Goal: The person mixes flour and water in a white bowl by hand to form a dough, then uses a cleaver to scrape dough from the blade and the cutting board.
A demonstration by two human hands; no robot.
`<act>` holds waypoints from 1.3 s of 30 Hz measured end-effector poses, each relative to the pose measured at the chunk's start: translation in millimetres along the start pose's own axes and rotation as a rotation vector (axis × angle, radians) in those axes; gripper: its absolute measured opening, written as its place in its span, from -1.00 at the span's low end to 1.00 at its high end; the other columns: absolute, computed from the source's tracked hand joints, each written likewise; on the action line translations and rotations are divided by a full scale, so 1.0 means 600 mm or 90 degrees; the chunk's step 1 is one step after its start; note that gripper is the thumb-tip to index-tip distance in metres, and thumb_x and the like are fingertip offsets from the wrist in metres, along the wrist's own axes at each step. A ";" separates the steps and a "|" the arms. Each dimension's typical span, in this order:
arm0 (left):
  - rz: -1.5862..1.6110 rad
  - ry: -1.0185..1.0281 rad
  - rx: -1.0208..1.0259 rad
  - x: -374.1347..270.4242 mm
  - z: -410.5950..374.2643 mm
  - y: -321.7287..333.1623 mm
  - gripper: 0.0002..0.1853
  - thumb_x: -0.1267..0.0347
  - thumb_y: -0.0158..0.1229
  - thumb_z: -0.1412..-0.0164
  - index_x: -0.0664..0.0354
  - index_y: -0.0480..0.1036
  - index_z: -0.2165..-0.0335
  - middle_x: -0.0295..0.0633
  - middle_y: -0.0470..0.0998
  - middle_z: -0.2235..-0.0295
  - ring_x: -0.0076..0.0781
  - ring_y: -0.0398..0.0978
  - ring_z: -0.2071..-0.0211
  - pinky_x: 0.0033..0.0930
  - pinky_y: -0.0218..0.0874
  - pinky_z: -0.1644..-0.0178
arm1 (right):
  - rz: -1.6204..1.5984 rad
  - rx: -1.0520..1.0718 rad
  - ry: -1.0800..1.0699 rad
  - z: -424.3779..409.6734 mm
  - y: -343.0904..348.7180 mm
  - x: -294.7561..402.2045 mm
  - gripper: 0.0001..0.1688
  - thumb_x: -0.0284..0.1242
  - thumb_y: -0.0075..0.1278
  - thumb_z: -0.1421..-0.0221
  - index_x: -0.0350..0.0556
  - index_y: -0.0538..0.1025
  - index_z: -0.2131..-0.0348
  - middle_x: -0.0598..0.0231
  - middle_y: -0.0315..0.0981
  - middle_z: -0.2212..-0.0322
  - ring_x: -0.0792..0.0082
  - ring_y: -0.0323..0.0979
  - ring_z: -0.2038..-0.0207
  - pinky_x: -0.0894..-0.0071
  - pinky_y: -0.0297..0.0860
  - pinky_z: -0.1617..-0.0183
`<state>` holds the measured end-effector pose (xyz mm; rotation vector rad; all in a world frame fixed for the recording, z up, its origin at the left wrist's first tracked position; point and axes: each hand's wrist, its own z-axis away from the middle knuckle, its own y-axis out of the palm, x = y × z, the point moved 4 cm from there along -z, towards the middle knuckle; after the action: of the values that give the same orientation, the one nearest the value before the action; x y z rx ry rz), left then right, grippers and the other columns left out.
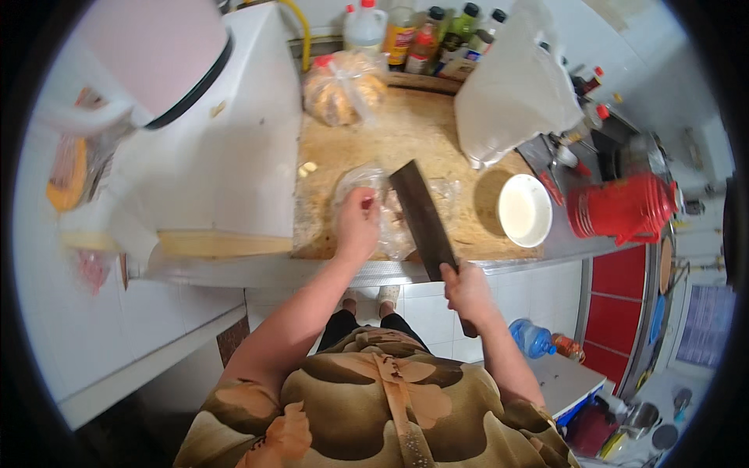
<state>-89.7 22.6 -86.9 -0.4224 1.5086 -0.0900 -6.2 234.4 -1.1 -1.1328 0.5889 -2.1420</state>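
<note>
My right hand (466,291) grips the handle of a dark kitchen cleaver (422,216), its blade slanting up and left over the wooden cutting board (409,131). At the blade's left, my left hand (360,225) is raised with curled fingers over a crumpled clear plastic bag (366,174). Something small and red shows at its fingers; whether it is held is unclear. Under and beside the blade lies more clear plastic (391,234) with something pale and brownish, partly hidden. Small pale yellow pieces (306,169) lie at the board's left edge.
A white bowl (524,210) stands right of the board, near a red thermos flask (620,207). A bagged ribbed pumpkin (344,90) and a large white bag (515,88) sit behind. Sauce bottles (401,38) line the back. A pink appliance (158,52) stands at left.
</note>
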 end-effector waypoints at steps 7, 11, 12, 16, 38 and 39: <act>-0.037 -0.045 0.053 -0.018 -0.023 0.024 -0.80 0.42 0.24 -0.09 0.25 0.48 0.27 -0.10 0.53 0.34 -0.27 0.52 0.33 -0.27 0.35 0.19 | -0.339 0.159 0.119 0.002 0.014 -0.010 -0.66 -0.30 -0.15 -0.30 -0.26 0.36 0.38 0.30 0.31 0.75 0.48 0.26 0.78 0.43 0.26 0.68; -0.037 -0.040 0.040 0.007 -0.030 0.022 -0.79 0.41 0.23 -0.09 0.23 0.49 0.26 -0.14 0.53 0.31 -0.26 0.52 0.31 -0.26 0.34 0.19 | -0.305 0.076 0.092 0.023 0.001 -0.004 -0.69 -0.30 -0.14 -0.30 -0.23 0.38 0.37 0.33 0.32 0.73 0.49 0.28 0.76 0.46 0.26 0.68; -0.074 -0.029 0.056 -0.003 -0.032 0.022 -0.80 0.41 0.22 -0.09 0.22 0.50 0.26 -0.15 0.53 0.30 -0.25 0.52 0.29 -0.26 0.34 0.18 | -0.263 0.040 0.087 0.026 -0.011 -0.005 -0.69 -0.30 -0.14 -0.30 -0.22 0.39 0.37 0.34 0.32 0.73 0.49 0.28 0.76 0.46 0.26 0.68; -0.168 0.018 0.100 -0.035 -0.040 0.025 -0.78 0.47 0.18 -0.10 0.22 0.52 0.22 -0.15 0.52 0.27 -0.24 0.53 0.28 -0.31 0.36 0.16 | -0.100 -0.053 0.027 0.029 -0.045 -0.008 -0.67 -0.31 -0.12 -0.28 -0.26 0.45 0.36 0.13 0.39 0.71 0.23 0.40 0.70 0.26 0.35 0.59; -0.203 0.052 0.181 -0.047 0.007 0.011 -0.18 0.25 0.41 0.12 0.30 0.28 -0.11 0.07 0.32 0.00 0.04 0.30 -0.07 -0.11 0.17 -0.17 | 0.156 -0.110 -0.138 0.013 -0.013 -0.013 -0.71 -0.34 -0.06 -0.21 -0.26 0.50 0.32 -0.24 0.46 0.57 -0.29 0.44 0.45 -0.17 0.38 0.33; -0.197 0.043 0.169 -0.047 0.006 0.009 -0.19 0.26 0.41 0.12 0.28 0.29 -0.10 0.03 0.33 0.02 -0.02 0.33 -0.03 -0.15 0.21 -0.12 | 0.150 -0.097 -0.120 0.007 -0.018 -0.008 -0.72 -0.36 -0.05 -0.20 -0.29 0.50 0.31 -0.29 0.45 0.53 -0.31 0.42 0.41 -0.18 0.36 0.31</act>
<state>-89.4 37.3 -62.2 -0.4381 1.4627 -0.5475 -3.7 245.0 5.3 -1.2637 0.7674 -1.7933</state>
